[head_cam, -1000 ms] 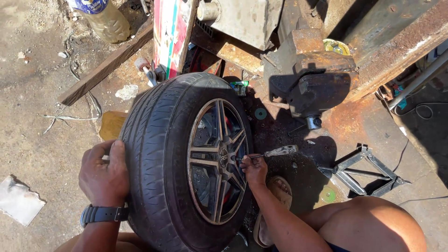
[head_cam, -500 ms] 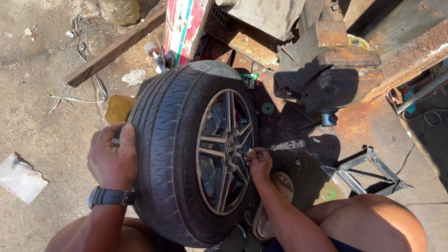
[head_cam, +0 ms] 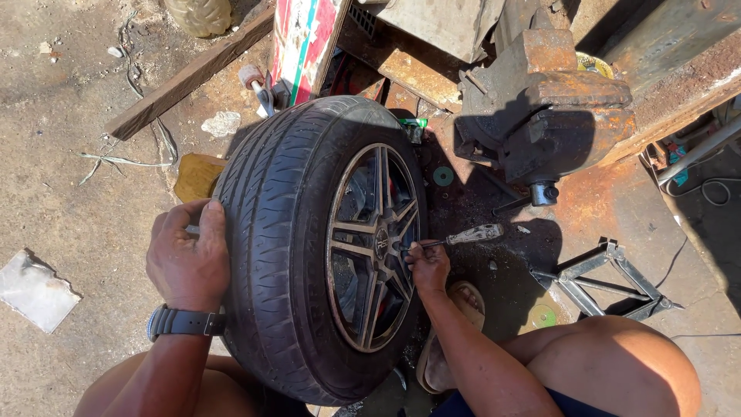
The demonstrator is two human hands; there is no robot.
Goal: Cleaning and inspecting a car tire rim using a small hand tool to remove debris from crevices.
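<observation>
Tyre (head_cam: pixel 297 247) stands upright mid-scene, turned slightly since a moment ago. Left hand (head_cam: pixel 187 259) lies spread flat on the tread's left side, steadying it. Right hand (head_cam: pixel 428 266) pinches a screwdriver (head_cam: pixel 463 236), tip now at the rim's (head_cam: pixel 370 247) spokes.

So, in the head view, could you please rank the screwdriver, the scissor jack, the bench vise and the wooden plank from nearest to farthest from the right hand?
From the right hand:
1. Screwdriver: held in the hand, tip at the wheel's spokes.
2. Scissor jack: on the ground to its right.
3. Bench vise: above, upper right.
4. Wooden plank: far upper left, beyond the tyre.
</observation>
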